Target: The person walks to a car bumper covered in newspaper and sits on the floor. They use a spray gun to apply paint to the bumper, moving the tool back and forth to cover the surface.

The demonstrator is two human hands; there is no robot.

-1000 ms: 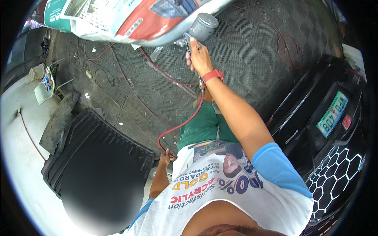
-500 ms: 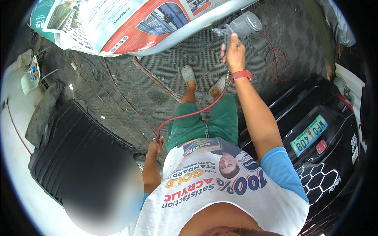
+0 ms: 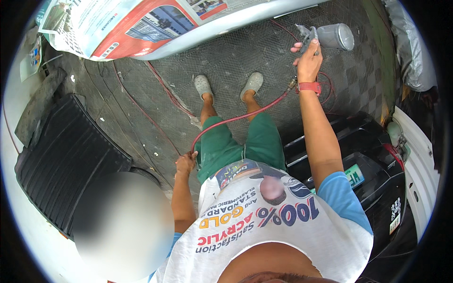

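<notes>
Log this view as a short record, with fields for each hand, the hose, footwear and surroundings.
Left hand: gripping the red hose
Right hand: holding a spray gun with a grey cup
Hose path: arcs from left hand to spray gun
Footwear: grey clogs, on dark textured floor
Left side: black ribbed panel
Upper left: printed sheet

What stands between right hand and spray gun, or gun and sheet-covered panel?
Nothing visible blocks either. The right hand grips the spray gun. Between gun and sheet-covered panel, only a thin red hose crosses, apparently on the floor; the thicker red hose runs off from the gun to the left hand.
</notes>
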